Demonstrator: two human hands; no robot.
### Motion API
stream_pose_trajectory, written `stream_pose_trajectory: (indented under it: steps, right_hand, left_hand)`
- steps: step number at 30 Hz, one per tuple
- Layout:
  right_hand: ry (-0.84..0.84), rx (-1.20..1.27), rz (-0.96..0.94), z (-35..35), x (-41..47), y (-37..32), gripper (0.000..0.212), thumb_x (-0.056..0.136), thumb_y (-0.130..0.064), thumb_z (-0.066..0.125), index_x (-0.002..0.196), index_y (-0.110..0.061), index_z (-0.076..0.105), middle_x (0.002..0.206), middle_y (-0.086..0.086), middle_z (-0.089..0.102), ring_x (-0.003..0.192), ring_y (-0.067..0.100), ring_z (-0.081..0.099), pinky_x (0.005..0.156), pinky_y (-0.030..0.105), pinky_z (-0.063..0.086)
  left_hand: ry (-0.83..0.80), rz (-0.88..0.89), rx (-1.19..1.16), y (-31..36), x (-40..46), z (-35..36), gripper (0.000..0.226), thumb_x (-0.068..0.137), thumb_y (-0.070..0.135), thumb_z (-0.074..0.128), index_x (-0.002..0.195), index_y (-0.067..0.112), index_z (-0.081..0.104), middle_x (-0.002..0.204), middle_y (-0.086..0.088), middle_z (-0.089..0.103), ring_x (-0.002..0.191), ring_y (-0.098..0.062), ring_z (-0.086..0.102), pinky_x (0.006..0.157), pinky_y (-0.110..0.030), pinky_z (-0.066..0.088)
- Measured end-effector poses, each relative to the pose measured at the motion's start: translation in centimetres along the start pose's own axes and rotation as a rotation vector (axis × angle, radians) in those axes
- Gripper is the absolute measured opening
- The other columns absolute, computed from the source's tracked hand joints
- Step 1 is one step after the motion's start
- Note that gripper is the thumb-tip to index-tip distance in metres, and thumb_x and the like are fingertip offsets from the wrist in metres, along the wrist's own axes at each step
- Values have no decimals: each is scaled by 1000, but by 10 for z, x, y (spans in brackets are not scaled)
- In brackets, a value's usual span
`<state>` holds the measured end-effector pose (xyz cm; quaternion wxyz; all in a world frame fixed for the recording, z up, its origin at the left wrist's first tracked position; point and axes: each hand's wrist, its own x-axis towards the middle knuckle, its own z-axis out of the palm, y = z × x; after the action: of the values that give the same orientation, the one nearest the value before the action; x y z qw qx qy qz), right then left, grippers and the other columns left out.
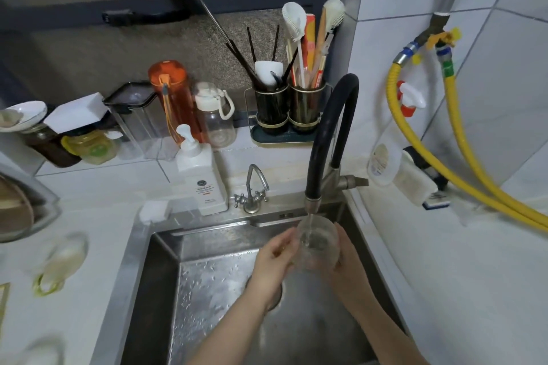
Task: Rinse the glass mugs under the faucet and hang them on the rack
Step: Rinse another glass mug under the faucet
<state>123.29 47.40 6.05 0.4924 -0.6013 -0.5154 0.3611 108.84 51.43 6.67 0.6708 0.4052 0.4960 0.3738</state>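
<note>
Head view showed me a clear ribbed glass mug (317,241) held under the black gooseneck faucet (326,139), above the back of the rectangular stainless steel sink (154,275). A thin stream of water ran from the metal spout into the mug's open mouth; I could not tell how full it was. I saw the left hand (274,258) with its fingers curled against the mug's left side, and the right hand (345,255) wrapped round its right side, thumb along the glass. Droplets beaded the sink's brushed floor around the round drain.

On the white counter behind stood a white square pump bottle (200,181), an orange translucent plastic bottle (172,98), a clear bottle with a white looped cap (215,115) that looked empty, and a clear square canister with a dark lid (133,115). Two black cylindrical utensil holders with gold rims (289,108) held dark chopsticks, wooden chopsticks and white silicone brushes. Yellow corrugated hoses (444,157) curved along the tiled wall at the right. More glassware at the left was too blurred for me to identify.
</note>
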Motion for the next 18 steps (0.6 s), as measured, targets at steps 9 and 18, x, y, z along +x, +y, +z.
stream_pose_trajectory:
  steps: [9, 18]
  right_hand:
    - [-114, 73, -50, 0, 15, -2, 43, 81, 0, 69, 117, -19, 56, 109, -4, 68, 101, 12, 66, 83, 18, 52]
    - [-185, 176, 37, 10, 22, -10, 44, 82, -20, 72, 122, -28, 54, 110, -15, 66, 104, 2, 63, 83, 18, 53]
  left_hand:
    - [21, 37, 26, 1, 5, -16, 34, 87, 10, 66, 116, 26, 64, 99, 8, 72, 93, -13, 64, 91, -42, 52]
    - [192, 73, 7, 3, 7, -18, 18, 83, 9, 70, 99, 17, 63, 92, -4, 67, 83, -16, 62, 71, -29, 53]
